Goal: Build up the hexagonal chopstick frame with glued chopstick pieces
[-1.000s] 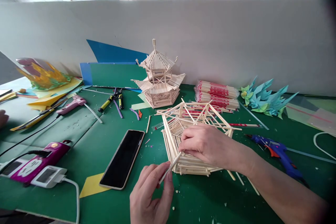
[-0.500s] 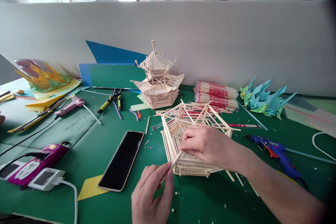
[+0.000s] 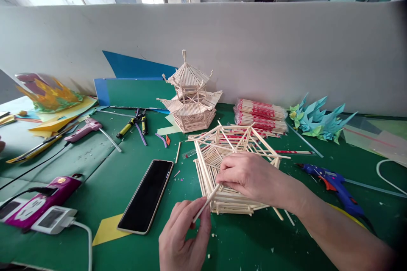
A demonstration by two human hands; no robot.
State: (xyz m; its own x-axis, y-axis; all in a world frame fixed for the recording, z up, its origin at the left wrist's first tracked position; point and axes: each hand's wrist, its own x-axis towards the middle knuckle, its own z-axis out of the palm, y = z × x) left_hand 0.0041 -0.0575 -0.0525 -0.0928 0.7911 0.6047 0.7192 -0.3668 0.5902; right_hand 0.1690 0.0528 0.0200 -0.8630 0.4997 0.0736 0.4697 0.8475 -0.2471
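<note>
A thin wooden stick (image 3: 206, 204) slants between my two hands at the front left corner of a half-built stick frame (image 3: 233, 206). My left hand (image 3: 184, 235) pinches its lower end between thumb and fingers, low over the table. Over the frame, my right hand (image 3: 244, 175) has its fingertips closed at the upper end of that stick and covers part of the frame's inside. Slanted sticks rise from the frame as open triangles. Behind it stands a finished stick pagoda (image 3: 193, 108), with bundles of wrapped sticks (image 3: 260, 116) to its right.
A phone (image 3: 146, 197) lies left of the frame, near a purple power strip (image 3: 44, 201) with cables. A blue glue gun (image 3: 337, 186) rests by my right forearm. Pliers (image 3: 133, 125), a pink glue gun (image 3: 84, 130) and blue paper leaves (image 3: 321, 118) sit farther back.
The view has shifted slightly. My left fingers have opened a little around the stick, so more of its lower end shows. My right hand stays almost still.
</note>
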